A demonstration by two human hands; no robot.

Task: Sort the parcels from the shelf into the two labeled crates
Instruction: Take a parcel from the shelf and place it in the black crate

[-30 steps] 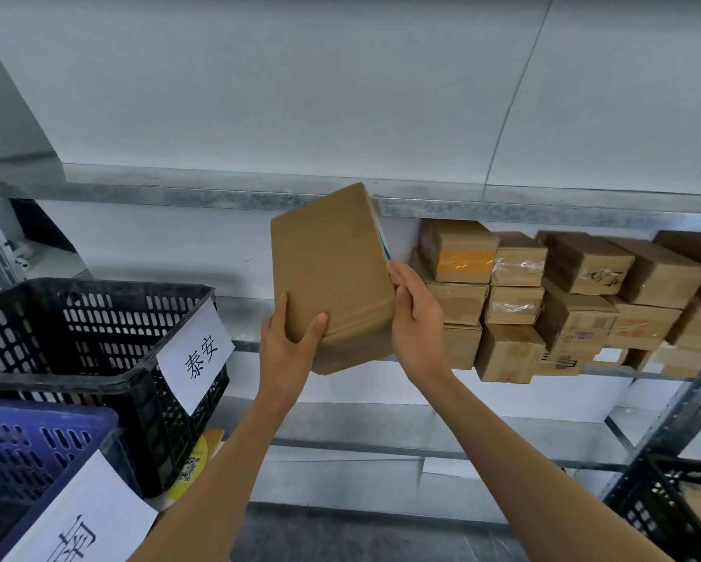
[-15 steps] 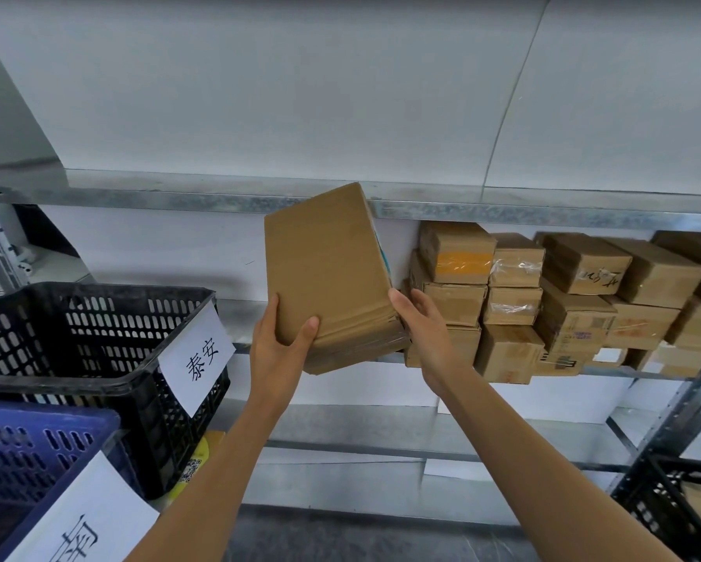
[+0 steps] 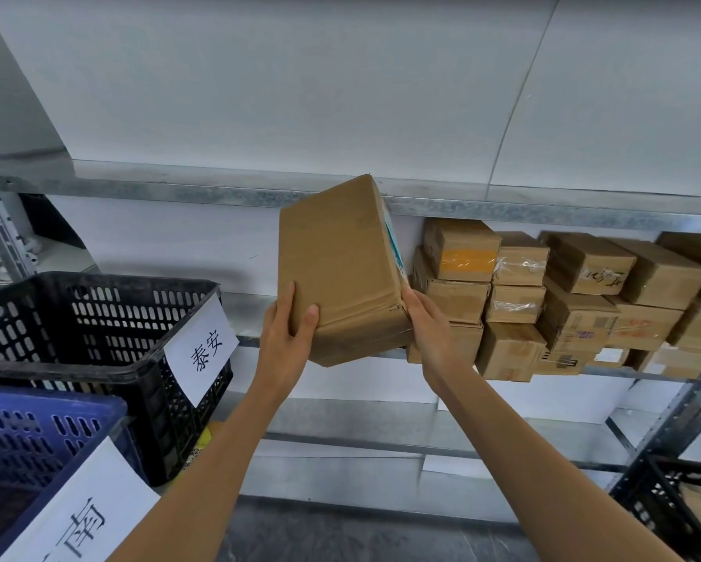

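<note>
Both bare forearms stretch forward and upward, drawing closer toward the hands. The left hand grips the lower left corner of the parcel, thumb across its near face; the right hand presses nearly straight fingers against its lower right edge.

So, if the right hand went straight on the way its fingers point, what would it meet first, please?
The held parcel: the right hand rests against its lower right corner, fingers pointing up-left into its labelled side. Depth to the stacked parcels beside is unclear.
</note>
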